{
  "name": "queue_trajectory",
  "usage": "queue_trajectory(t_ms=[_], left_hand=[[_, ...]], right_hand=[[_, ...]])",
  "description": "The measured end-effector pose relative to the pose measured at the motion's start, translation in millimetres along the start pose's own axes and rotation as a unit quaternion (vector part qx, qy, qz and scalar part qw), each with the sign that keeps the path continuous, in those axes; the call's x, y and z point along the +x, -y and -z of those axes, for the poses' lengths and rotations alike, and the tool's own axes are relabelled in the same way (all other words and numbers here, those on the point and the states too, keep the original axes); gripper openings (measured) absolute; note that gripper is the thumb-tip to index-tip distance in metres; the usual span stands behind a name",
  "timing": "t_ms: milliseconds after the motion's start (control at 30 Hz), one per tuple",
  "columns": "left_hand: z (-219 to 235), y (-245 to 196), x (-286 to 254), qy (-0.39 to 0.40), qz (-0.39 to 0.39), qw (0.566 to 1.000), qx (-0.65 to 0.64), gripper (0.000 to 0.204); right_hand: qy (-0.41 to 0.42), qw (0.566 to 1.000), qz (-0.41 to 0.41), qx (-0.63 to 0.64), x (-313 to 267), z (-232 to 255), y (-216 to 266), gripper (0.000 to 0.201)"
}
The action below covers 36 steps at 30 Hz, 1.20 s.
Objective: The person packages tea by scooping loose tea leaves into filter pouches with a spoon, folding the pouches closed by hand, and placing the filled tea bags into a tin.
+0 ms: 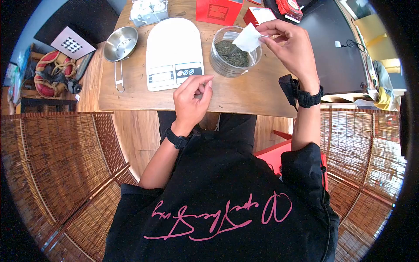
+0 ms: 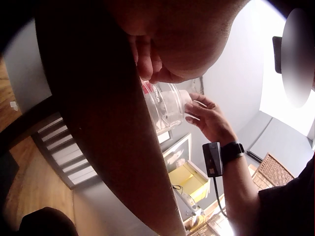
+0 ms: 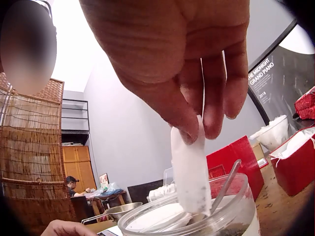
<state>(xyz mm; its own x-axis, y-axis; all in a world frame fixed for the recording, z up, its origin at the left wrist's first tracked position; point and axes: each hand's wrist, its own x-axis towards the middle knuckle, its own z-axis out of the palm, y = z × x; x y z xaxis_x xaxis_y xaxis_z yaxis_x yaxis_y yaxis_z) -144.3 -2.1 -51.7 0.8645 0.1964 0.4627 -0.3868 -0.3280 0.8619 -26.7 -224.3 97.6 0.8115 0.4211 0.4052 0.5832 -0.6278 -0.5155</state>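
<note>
A clear round jar (image 1: pixel 230 70) holds dark dried leaves (image 1: pixel 238 58). Above its mouth my right hand (image 1: pixel 293 49) pinches a small white pouch (image 1: pixel 248 39) between thumb and fingers. In the right wrist view the pouch (image 3: pixel 190 169) hangs at the jar's rim (image 3: pixel 147 216), with dark specks low inside it, beside a metal handle (image 3: pixel 229 182) rising from the jar. My left hand (image 1: pixel 192 98) rests near the front edge of the white kitchen scale (image 1: pixel 174 48), fingers loosely bent, holding nothing.
A metal pan (image 1: pixel 121 43) lies left of the scale. Behind are a clear box of white items (image 1: pixel 149 13), a red box (image 1: pixel 218 9) and an open red box (image 1: pixel 260 16). A black surface (image 1: pixel 329 48) adjoins the wooden table (image 1: pixel 131 98). Another person (image 3: pixel 72 183) sits far back.
</note>
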Motion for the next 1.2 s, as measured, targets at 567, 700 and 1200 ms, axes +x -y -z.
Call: queue_trajectory(t_ms=[567,700,1200], left_hand=[[-0.3,1.7,0.1,-0.002,-0.004,1.0,0.004,0.013],[-1.3,2.0,-0.4,-0.005,0.005,1.0,-0.007,0.012],[-2.3,1.1,-1.5,0.0,-0.002,1.0,-0.014,0.015]], right_hand=[[0.004,1.0,-0.001,-0.003,-1.4,0.2,-2.4,0.026],[-0.005,0.997,-0.047,0.064,0.5,7.0,-22.5,0.021],[-0.225,0.918,-0.293,-0.143,36.3,-17.9,-128.9,0.018]])
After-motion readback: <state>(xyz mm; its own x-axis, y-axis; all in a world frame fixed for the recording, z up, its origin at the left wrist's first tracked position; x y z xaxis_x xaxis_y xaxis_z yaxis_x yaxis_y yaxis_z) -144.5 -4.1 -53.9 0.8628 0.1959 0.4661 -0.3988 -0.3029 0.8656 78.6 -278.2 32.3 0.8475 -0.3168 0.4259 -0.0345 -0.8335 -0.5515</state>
